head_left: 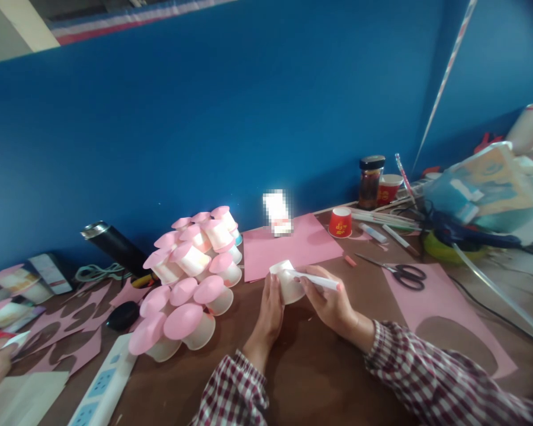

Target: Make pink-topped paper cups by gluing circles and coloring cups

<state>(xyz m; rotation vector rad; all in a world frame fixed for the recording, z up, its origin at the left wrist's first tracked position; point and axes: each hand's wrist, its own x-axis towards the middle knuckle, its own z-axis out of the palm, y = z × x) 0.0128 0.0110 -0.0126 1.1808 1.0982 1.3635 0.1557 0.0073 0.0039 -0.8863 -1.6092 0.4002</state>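
We face a deep blue wall point(231, 118) that fills most of the view and runs behind the whole length of the table point(320, 367). Near the top left, a red, white and blue striped band point(128, 21) crosses above the blue, with a pale cream surface point(9, 26) beyond it in the corner. At the right, a thin striped rod point(444, 80) leans up across the wall. We see the table as a dark brown wooden top, matte and evenly lit. The light is soft and diffuse, with faint shadows only; its source is out of view. No window or floor shows.
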